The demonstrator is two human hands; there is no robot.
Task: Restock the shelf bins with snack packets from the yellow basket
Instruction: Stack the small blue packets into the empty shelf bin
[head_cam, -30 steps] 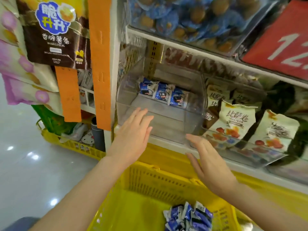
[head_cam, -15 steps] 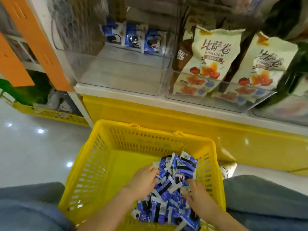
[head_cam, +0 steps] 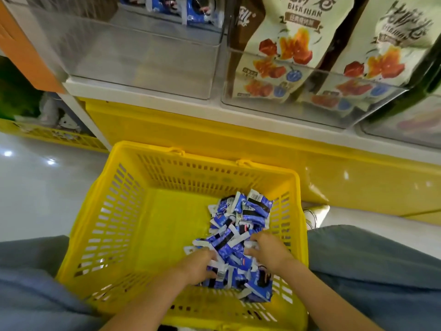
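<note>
A yellow basket [head_cam: 124, 211] sits on the floor between my knees. In its right half lies a heap of small blue and white snack packets [head_cam: 241, 225]. My left hand [head_cam: 198, 266] curls into the near left side of the heap, fingers closed round packets. My right hand [head_cam: 267, 252] digs into the right side, its fingers curled round packets too. Above, a clear shelf bin [head_cam: 143, 51] holds a few of the same blue packets [head_cam: 181, 8] at its back.
A second clear bin [head_cam: 310, 108] to the right holds cream snack bags [head_cam: 286, 44]. A white shelf edge [head_cam: 167, 94] and yellow base panel [head_cam: 262, 149] run below the bins. An orange strip [head_cam: 26, 51] and another yellow basket [head_cam: 55, 137] are at the left.
Both hands dropped from the front of the clear bin into the basket and closed into the packet heap. The view tilted down and moved closer to the basket.
</note>
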